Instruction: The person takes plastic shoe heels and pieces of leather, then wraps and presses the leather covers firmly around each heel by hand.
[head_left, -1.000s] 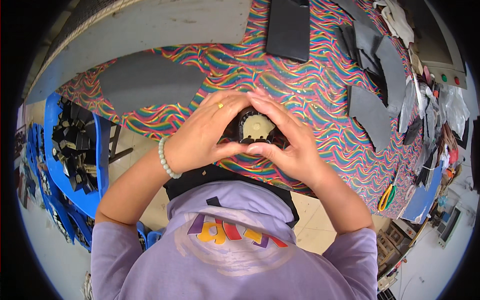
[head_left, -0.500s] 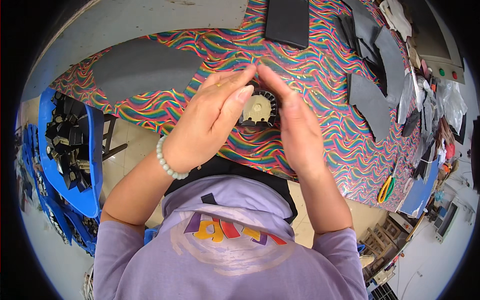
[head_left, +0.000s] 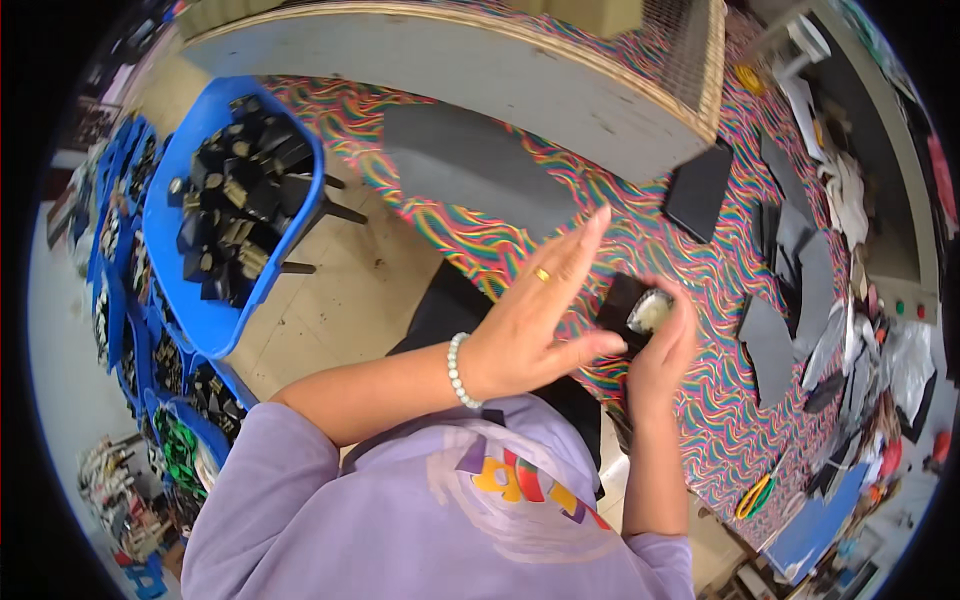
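A block-shaped shoe heel (head_left: 624, 306) with black covering and a cream end face stands out on the table, just inside my right hand. My right hand (head_left: 668, 348) curls round its near right side, the fingers closed against it. My left hand (head_left: 540, 315) is open, its fingers stretched out and held up left of the heel. Its thumb tip comes close to the black side; whether it touches cannot be told.
The table (head_left: 650, 250) has a colourful wavy cover. Grey sheet pieces (head_left: 470, 160), a black slab (head_left: 700, 190) and scissors (head_left: 755, 495) lie on it. A wood-edged box (head_left: 480, 60) stands at the far side. A blue bin (head_left: 165, 215) of black heels is at left.
The view has swung left, bringing more of the blue bin and box into sight. My left hand has opened away from the heel, while my right hand has curled round it.
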